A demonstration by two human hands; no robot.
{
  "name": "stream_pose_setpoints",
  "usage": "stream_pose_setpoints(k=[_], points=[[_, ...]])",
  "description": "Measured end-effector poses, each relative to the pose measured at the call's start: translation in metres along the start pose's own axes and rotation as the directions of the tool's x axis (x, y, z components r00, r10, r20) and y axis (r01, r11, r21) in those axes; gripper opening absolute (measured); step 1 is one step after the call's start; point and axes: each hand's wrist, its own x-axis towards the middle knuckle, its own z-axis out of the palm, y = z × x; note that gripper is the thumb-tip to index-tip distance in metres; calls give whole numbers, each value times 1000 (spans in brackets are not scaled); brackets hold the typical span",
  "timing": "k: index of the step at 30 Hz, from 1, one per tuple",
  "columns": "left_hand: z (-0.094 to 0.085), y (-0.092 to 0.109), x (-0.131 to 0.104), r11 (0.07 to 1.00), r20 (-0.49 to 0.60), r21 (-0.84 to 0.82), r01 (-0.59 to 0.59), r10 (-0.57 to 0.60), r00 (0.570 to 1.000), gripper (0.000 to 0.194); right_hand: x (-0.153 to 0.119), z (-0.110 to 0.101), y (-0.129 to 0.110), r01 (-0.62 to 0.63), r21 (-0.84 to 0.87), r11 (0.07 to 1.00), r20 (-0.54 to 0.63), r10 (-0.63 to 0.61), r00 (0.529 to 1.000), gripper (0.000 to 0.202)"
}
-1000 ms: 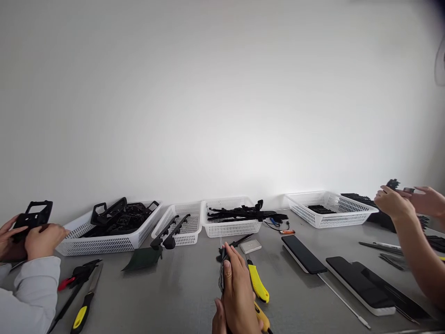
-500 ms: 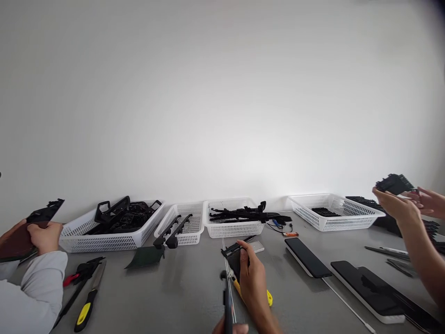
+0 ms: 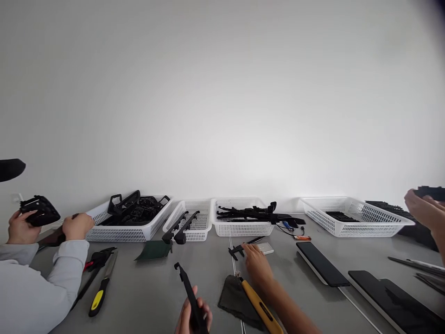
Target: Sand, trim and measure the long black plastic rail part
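Observation:
My left hand (image 3: pixel 194 317), low in the middle of the view, is closed around a long black plastic strip (image 3: pixel 189 290) with a hooked upper end, held tilted. My right hand (image 3: pixel 259 264) reaches forward, its fingers closed on a black caliper (image 3: pixel 237 251) lying on the table; the fingers hide part of it. A small clear-white box (image 3: pixel 266 248) sits just beside those fingers. Nearer to me, a dark grey cloth (image 3: pixel 229 294) lies on the table between my hands, and a yellow-handled tool (image 3: pixel 259 304) rests partly over it.
White baskets (image 3: pixel 243 229) with black plastic parts line the wall. A dark green sheet (image 3: pixel 153 250), a yellow-and-black-handled file (image 3: pixel 100 294) and phone-like devices (image 3: pixel 321 264) lie on the table. Co-workers' hands (image 3: pixel 78 226) hold parts at left, and another hand (image 3: pixel 422 208) at right.
My right hand has let go of the dark cloth, which now lies on the table, and moved forward to the caliper. My left hand with the strip has shifted left.

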Motion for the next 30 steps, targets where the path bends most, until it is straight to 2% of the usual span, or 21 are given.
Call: stream_pose_setpoints(k=[3,6,9,12,15,17,19,21,23,25,27,30], points=[[28,10,7,999,-107,32,-39,42,993,45,20,0,8,50,-71,996,58,-46,997,74],[48,28,14,997,-145,52,-47,55,988,51,31,4,14,86,-123,989,94,-75,993,75],[50,47,23,994,-182,46,-101,108,977,57,34,11,16,103,-168,980,93,-88,992,67],[48,52,33,983,-233,33,-183,186,955,61,33,19,17,108,-209,972,67,-96,993,55],[50,36,38,981,-218,-3,-192,186,958,48,33,25,20,118,-238,964,42,-111,993,46],[51,13,40,997,-187,26,-79,82,979,46,34,27,23,127,-249,960,27,-124,992,41],[49,-14,43,993,-174,116,34,-13,985,53,34,29,26,139,-257,956,13,-141,990,37],[43,-39,49,976,-143,207,64,-34,989,74,34,30,27,159,-264,951,-1,-165,986,32],[35,-60,57,963,-7,269,13,-12,1000,72,34,31,26,183,-265,947,-18,-194,981,29],[30,-73,68,947,105,305,-102,73,992,54,34,31,24,203,-260,944,-41,-221,974,28],[31,-78,79,923,131,331,-197,161,978,43,35,31,22,217,-248,944,-71,-241,968,29],[39,-77,93,875,87,348,-336,327,941,46,36,30,22,219,-218,951,-125,-250,960,31]])
